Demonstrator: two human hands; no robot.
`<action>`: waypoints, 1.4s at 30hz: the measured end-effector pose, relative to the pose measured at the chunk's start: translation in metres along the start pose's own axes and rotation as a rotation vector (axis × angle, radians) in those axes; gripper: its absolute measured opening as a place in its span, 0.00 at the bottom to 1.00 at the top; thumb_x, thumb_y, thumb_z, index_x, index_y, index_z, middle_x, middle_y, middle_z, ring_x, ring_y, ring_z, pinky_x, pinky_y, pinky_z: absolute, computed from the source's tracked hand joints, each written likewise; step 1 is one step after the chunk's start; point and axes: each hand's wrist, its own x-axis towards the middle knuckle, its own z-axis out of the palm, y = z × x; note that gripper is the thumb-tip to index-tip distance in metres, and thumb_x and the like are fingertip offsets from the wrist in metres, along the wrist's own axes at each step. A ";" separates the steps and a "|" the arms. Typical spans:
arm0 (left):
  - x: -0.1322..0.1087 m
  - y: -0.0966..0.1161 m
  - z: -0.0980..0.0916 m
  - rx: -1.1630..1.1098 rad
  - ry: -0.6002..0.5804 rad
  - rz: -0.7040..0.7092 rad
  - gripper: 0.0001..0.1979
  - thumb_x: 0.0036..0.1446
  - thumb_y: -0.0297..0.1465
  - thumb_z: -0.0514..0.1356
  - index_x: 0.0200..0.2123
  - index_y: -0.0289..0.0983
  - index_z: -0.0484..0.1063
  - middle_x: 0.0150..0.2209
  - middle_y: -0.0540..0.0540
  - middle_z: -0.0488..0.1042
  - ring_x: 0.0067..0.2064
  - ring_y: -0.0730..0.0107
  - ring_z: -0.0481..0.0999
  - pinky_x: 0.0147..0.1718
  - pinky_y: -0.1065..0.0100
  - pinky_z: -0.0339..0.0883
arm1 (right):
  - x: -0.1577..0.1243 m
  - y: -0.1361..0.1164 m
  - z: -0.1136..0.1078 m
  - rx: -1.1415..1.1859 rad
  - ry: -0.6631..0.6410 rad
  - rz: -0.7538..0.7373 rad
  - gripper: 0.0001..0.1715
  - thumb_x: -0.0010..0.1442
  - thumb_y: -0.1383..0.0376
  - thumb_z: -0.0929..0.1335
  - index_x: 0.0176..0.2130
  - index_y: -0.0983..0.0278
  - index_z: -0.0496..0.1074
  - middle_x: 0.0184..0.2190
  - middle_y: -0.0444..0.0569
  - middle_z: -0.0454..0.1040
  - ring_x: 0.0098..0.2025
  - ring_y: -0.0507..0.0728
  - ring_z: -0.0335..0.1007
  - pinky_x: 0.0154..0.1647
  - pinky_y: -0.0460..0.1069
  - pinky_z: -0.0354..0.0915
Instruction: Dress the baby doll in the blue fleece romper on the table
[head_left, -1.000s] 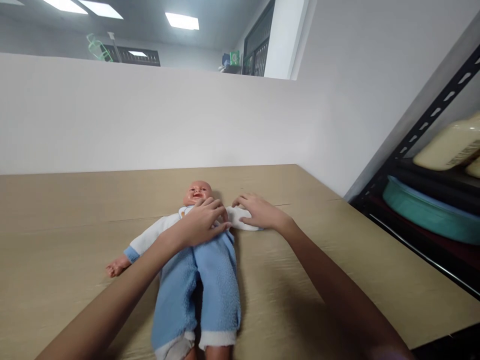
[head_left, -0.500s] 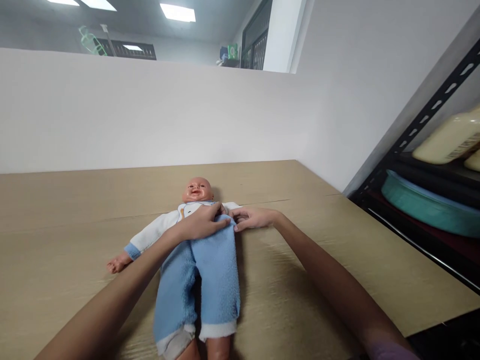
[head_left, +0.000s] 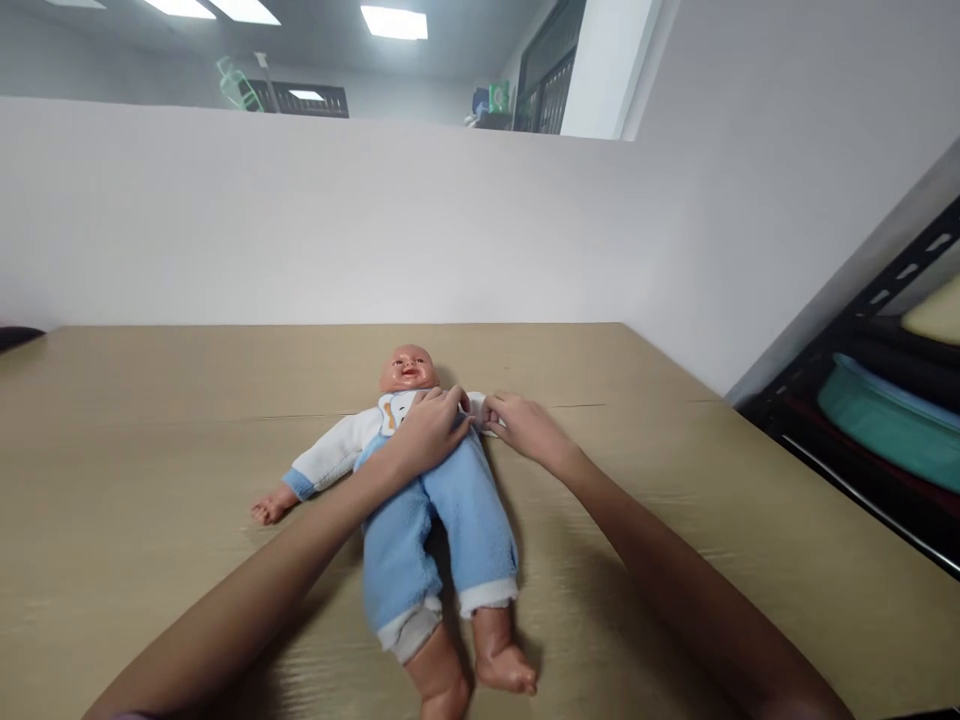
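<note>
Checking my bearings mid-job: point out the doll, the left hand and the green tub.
Doll (head_left: 466, 490), head view: on its clothed upper leg.
Left hand (head_left: 433, 430), head view: on its back.
Green tub (head_left: 892, 424), head view: on its outer side.

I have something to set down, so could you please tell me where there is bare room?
Bare tabletop lies left of the doll beyond its outstretched arm, and between the right forearm and the shelf. It is crowded around the doll's chest by the left hand and right hand.
</note>
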 end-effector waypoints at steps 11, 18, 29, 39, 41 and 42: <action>-0.009 -0.062 -0.065 -0.061 0.195 -0.126 0.12 0.71 0.41 0.55 0.44 0.39 0.72 0.48 0.38 0.77 0.54 0.48 0.73 0.59 0.46 0.66 | -0.001 0.035 -0.008 -0.109 0.040 0.014 0.31 0.58 0.61 0.77 0.59 0.63 0.73 0.56 0.56 0.79 0.57 0.67 0.73 0.61 0.59 0.63; -0.009 -0.021 -0.070 -0.249 0.192 0.064 0.24 0.64 0.46 0.66 0.57 0.40 0.69 0.58 0.38 0.75 0.61 0.48 0.72 0.62 0.48 0.66 | -0.004 -0.035 -0.048 -0.374 0.470 -0.158 0.20 0.61 0.62 0.75 0.52 0.63 0.77 0.48 0.56 0.82 0.53 0.68 0.73 0.74 0.69 0.50; -0.005 -0.009 -0.065 -0.765 0.345 -0.209 0.22 0.60 0.42 0.66 0.53 0.37 0.76 0.50 0.41 0.82 0.55 0.45 0.79 0.57 0.52 0.72 | -0.016 -0.097 -0.034 0.181 1.301 -0.383 0.24 0.64 0.68 0.72 0.54 0.52 0.64 0.49 0.50 0.73 0.51 0.63 0.73 0.53 0.63 0.73; 0.005 -0.049 -0.076 -1.316 0.647 -0.451 0.30 0.49 0.48 0.75 0.49 0.38 0.75 0.43 0.47 0.83 0.48 0.56 0.82 0.48 0.62 0.77 | -0.012 -0.106 0.060 1.010 0.353 -0.100 0.09 0.65 0.61 0.72 0.43 0.60 0.70 0.41 0.47 0.76 0.44 0.56 0.76 0.50 0.54 0.74; 0.007 -0.057 -0.073 -1.409 0.591 -0.456 0.28 0.51 0.49 0.73 0.47 0.38 0.74 0.43 0.45 0.84 0.49 0.55 0.83 0.50 0.59 0.78 | -0.013 -0.108 0.064 1.000 0.327 -0.128 0.13 0.64 0.61 0.74 0.46 0.60 0.71 0.45 0.49 0.76 0.47 0.57 0.76 0.54 0.54 0.74; 0.007 -0.061 -0.071 -1.441 0.563 -0.467 0.27 0.52 0.50 0.73 0.46 0.38 0.74 0.43 0.44 0.84 0.50 0.53 0.84 0.51 0.57 0.79 | -0.014 -0.108 0.064 0.986 0.332 -0.132 0.14 0.63 0.60 0.75 0.47 0.59 0.72 0.46 0.49 0.76 0.49 0.58 0.75 0.55 0.55 0.73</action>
